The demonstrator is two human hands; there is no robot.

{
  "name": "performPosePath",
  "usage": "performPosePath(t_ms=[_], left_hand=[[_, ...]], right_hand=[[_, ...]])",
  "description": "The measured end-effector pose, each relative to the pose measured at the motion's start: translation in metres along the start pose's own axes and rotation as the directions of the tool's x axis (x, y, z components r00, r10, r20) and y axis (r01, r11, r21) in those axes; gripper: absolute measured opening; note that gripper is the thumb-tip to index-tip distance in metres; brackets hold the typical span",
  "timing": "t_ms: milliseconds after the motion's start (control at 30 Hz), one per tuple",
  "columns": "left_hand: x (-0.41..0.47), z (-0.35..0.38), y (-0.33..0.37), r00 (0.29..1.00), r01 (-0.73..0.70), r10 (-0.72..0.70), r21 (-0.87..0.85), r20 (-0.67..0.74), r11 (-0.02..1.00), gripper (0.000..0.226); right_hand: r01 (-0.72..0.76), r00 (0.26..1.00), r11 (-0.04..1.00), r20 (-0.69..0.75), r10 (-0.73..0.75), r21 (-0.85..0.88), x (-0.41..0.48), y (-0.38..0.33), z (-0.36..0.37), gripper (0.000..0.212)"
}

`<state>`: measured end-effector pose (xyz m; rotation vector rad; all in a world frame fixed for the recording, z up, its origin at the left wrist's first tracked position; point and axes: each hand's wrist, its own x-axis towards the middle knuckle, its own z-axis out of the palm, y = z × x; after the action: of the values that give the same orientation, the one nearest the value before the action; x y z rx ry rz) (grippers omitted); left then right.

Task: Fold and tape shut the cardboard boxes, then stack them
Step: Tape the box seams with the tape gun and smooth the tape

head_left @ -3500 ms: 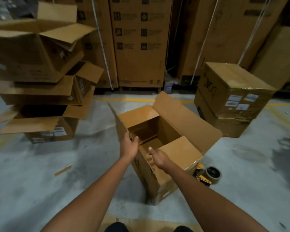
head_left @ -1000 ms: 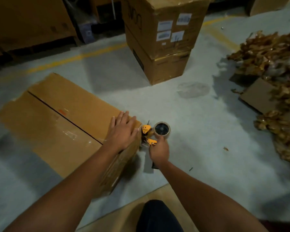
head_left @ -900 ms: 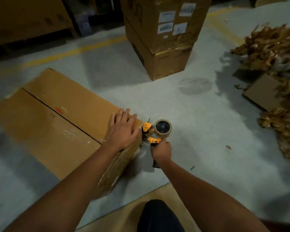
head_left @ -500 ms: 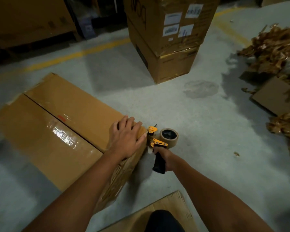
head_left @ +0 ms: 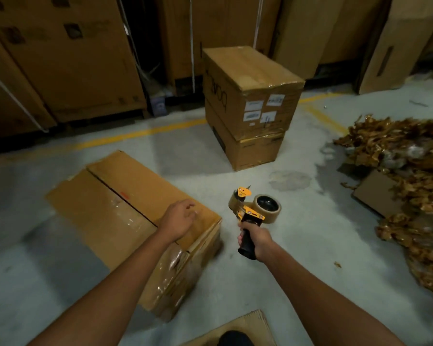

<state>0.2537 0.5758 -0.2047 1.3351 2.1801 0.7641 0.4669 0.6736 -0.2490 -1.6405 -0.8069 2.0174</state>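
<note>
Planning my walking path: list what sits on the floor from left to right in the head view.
Closed box under the left hand → tape dispenser in the right hand → pile of crumpled brown tape.

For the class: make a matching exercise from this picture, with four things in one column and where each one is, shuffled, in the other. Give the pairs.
Things:
1. tape dispenser
2. left hand
3. labelled box
4. heap of used tape

Places:
A. on top of another box, by the yellow floor line
B. on the floor at the right edge
C. held in the right hand
D. over the near end of the closed box

Pairs: 1-C, 2-D, 3-A, 4-B
</note>
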Motion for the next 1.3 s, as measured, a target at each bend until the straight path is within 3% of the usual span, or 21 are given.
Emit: performPosePath(t_ms=[233,500,700,900,967,1100,1300], left_hand=[[-0.058,-0.043,-0.03,0.987,0.093,-0.095,-0.023,-0.127,0.995,0.024],[-0.077,-0.106,-0.091,0.941,0.219,-0.223,-0.041,-0.253,0.975,0.025],[-0.046,-0.153,-0.178,0.925,0.351,-0.338,0.044,-0.174,0.936,0.024],[0.011,-0.192,-0.241,0.932,0.36,-0.357,0.068,-0.055,0.93,0.024],[0.033,-0.202,-0.258,0.944,0.329,-0.323,0.118,-0.071,0.937,0.028],[0.066,-0.22,-0.289,0.957,0.281,-0.266,0.152,-0.113,0.948,0.041],[0.084,-0.233,-0.311,0.865,0.495,-0.499,0.246,-0.052,0.833,0.1]], right_hand=[[0.206,0.975,0.974,0.102,-0.197,-0.097,-0.07,0.004,0.059,0.01],[0.32,0.939,0.896,0.231,-0.255,-0.309,-0.1,0.04,0.167,0.012],[0.382,0.919,0.833,0.263,-0.294,-0.401,-0.069,0.042,0.247,0.023],[0.36,0.916,0.825,0.332,-0.224,-0.436,0.0,0.051,0.297,0.057],[0.338,0.923,0.836,0.327,-0.205,-0.431,0.001,0.048,0.31,0.055],[0.304,0.937,0.854,0.292,-0.19,-0.421,-0.004,0.044,0.327,0.025],[0.258,0.96,0.829,0.227,-0.163,-0.496,0.011,0.041,0.329,0.024]])
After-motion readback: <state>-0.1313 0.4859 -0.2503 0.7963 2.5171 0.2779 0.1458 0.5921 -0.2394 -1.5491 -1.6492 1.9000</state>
